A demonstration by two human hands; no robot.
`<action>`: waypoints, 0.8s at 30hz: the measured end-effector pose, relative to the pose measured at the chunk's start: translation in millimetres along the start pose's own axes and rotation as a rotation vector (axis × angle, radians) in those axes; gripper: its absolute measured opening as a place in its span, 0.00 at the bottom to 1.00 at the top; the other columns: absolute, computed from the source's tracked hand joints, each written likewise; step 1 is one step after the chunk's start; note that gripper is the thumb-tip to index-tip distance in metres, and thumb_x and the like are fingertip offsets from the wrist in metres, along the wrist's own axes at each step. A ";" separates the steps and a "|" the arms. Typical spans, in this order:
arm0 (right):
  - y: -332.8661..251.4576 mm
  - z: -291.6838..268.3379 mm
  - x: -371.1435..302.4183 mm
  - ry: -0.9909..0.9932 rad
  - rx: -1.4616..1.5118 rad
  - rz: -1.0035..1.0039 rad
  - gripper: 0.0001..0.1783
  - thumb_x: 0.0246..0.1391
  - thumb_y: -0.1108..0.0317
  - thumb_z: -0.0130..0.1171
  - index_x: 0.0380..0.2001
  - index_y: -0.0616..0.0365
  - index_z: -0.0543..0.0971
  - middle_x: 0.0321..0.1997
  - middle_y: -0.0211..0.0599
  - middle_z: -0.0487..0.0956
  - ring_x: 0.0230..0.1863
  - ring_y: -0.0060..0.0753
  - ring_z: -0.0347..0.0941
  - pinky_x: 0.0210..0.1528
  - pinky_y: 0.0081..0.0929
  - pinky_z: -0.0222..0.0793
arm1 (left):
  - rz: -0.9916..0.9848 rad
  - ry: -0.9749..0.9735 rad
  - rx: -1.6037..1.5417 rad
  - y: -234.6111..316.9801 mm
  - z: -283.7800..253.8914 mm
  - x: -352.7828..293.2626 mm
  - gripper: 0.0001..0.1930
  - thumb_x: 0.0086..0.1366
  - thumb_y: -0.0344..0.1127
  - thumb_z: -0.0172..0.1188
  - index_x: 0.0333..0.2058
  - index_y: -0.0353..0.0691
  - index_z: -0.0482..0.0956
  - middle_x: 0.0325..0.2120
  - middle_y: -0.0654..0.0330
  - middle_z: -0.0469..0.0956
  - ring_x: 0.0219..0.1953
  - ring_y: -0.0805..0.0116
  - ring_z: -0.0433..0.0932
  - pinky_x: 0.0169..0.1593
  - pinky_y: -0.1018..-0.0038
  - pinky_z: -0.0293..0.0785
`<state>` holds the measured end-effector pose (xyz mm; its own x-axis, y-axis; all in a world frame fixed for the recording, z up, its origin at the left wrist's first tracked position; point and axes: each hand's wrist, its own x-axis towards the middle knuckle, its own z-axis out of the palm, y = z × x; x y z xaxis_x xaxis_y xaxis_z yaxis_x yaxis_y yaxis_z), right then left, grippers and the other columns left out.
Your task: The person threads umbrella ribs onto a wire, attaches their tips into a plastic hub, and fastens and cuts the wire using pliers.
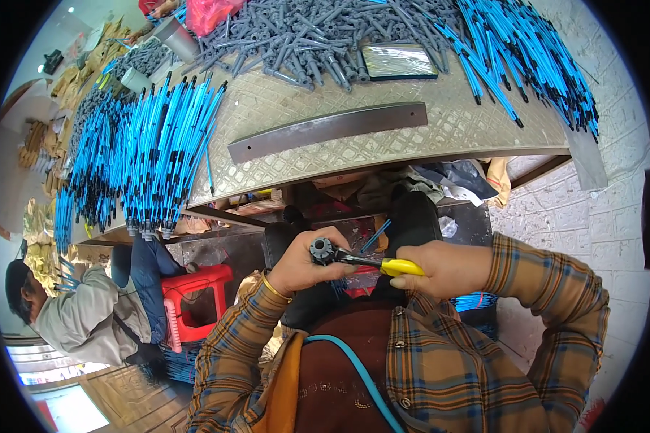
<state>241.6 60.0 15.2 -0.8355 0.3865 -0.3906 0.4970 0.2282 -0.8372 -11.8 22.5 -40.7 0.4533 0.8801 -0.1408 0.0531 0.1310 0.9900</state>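
Note:
Above my lap, my left hand (pixel 303 264) is closed around a dark grey ribbed plastic piece (pixel 321 250), its round end with a hole facing up between thumb and fingers. My right hand (pixel 453 268) grips the yellow handle of a hand tool (pixel 401 268), which looks like pliers. Its dark metal head reaches left to the fingers of my left hand and the grey piece. Whether the jaws close on anything is hidden there. Two thin blue rods (pixel 378 232) show just beyond my hands.
A patterned table (pixel 282 115) lies ahead, its near edge beyond my hands. It bears a flat metal bar (pixel 332 132), a heap of grey plastic tubes (pixel 318 36), and blue rods (pixel 166 144) in bunches. To the left, a person (pixel 87 310) sits by a red stool (pixel 195 289).

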 end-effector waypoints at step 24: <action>-11.7 -17.7 12.9 -0.035 0.023 -0.007 0.18 0.56 0.56 0.48 0.39 0.62 0.72 0.31 0.48 0.76 0.34 0.48 0.73 0.38 0.36 0.67 | -0.027 0.156 -0.156 -10.9 -11.9 -8.0 0.18 0.46 0.27 0.66 0.38 0.37 0.75 0.36 0.63 0.73 0.38 0.77 0.71 0.45 0.79 0.66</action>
<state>229.2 78.1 26.7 -0.8468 0.3537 -0.3972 0.4858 0.2101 -0.8484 -26.6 19.4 -50.6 0.3102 0.9335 -0.1797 -0.0800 0.2140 0.9736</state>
